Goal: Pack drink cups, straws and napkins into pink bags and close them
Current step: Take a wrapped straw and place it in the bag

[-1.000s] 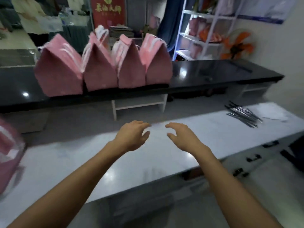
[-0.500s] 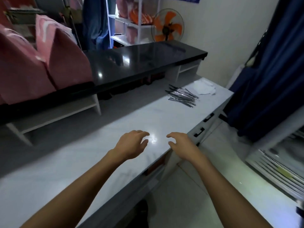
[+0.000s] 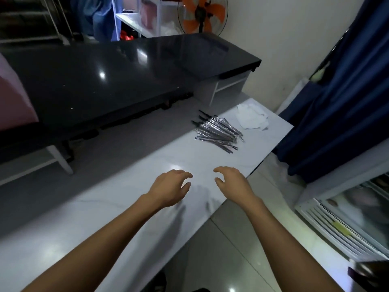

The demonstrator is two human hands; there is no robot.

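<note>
A pile of wrapped black straws (image 3: 219, 131) lies on the white marble counter (image 3: 117, 209), with crumpled white napkins (image 3: 251, 119) just beyond it near the counter's far end. My left hand (image 3: 169, 189) and my right hand (image 3: 231, 183) hover side by side over the counter, short of the straws, fingers loosely curled and holding nothing. One pink bag (image 3: 14, 98) shows partly at the left edge on the black counter. No drink cups are in view.
A raised black counter (image 3: 130, 66) runs behind the white one. An orange fan (image 3: 202, 13) and a white shelf rack (image 3: 147, 20) stand at the back. A dark blue curtain (image 3: 345, 98) hangs at right, above a glass-fronted cabinet (image 3: 347, 216). Tiled floor lies below.
The view has swung right: the row of pink bags has slid out of frame and the straws and napkins have come closer. Both hands keep the same empty, loosely curled pose.
</note>
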